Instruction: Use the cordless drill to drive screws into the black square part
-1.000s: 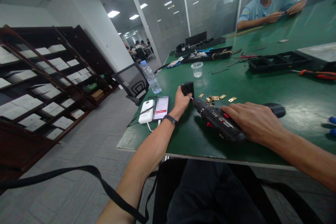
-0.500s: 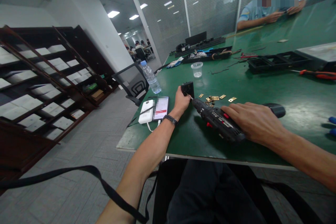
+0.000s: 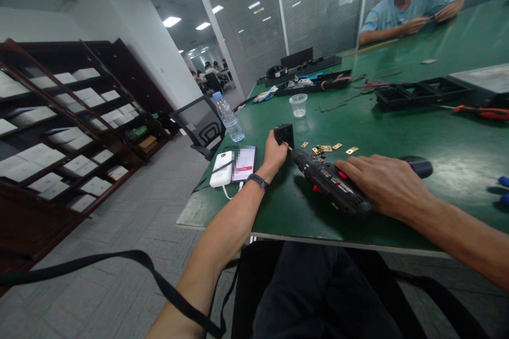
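Observation:
My left hand (image 3: 275, 152) is closed around a small black block-like part (image 3: 283, 134), held upright on the green table (image 3: 358, 132). Wrapped round the grip of a black cordless drill (image 3: 330, 183) is my right hand (image 3: 382, 183). The drill lies almost level, its bit pointing left and meeting the black part by my left fingertips. Whether the bit sits in a screw is too small to make out. Just beyond the drill's chuck, several small brass-coloured plates with holes (image 3: 326, 148) lie scattered with some tiny dark pieces.
A clear plastic cup (image 3: 298, 106) and a water bottle (image 3: 229, 118) stand beyond my left hand. A phone (image 3: 244, 164) and a white power bank (image 3: 221, 169) lie left. Black trays (image 3: 423, 92) and a screwdriver (image 3: 483, 112) are at right. Another person (image 3: 397, 21) sits across.

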{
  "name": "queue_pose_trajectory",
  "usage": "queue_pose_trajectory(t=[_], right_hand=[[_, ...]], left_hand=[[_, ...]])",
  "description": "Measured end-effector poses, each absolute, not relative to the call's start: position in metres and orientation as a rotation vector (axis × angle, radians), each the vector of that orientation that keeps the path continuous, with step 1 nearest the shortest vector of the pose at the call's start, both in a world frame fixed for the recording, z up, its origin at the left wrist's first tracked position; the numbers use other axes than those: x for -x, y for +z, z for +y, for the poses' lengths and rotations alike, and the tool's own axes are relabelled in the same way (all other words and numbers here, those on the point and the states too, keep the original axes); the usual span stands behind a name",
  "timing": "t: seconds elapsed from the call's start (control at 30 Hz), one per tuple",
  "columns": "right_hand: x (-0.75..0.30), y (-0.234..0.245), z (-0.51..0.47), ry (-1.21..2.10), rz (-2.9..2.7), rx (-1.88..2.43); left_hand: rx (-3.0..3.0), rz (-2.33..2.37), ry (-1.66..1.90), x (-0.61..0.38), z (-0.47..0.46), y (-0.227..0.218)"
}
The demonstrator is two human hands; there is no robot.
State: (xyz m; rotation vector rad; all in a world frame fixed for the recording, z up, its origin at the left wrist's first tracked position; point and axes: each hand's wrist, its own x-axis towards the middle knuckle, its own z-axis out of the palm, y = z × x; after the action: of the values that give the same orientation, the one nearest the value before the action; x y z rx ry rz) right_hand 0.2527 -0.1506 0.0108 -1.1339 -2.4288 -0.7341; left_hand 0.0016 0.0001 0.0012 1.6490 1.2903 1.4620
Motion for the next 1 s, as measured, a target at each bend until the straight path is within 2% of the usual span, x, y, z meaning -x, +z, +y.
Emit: queue_pose_trajectory(t=[1.0], right_hand=[[-0.2517,0.0112,-0.1509,-0.763,-2.424,1.116]], left_hand=[[-1.657,1.279,1.47,-0.0005,0.0006,0.0003]])
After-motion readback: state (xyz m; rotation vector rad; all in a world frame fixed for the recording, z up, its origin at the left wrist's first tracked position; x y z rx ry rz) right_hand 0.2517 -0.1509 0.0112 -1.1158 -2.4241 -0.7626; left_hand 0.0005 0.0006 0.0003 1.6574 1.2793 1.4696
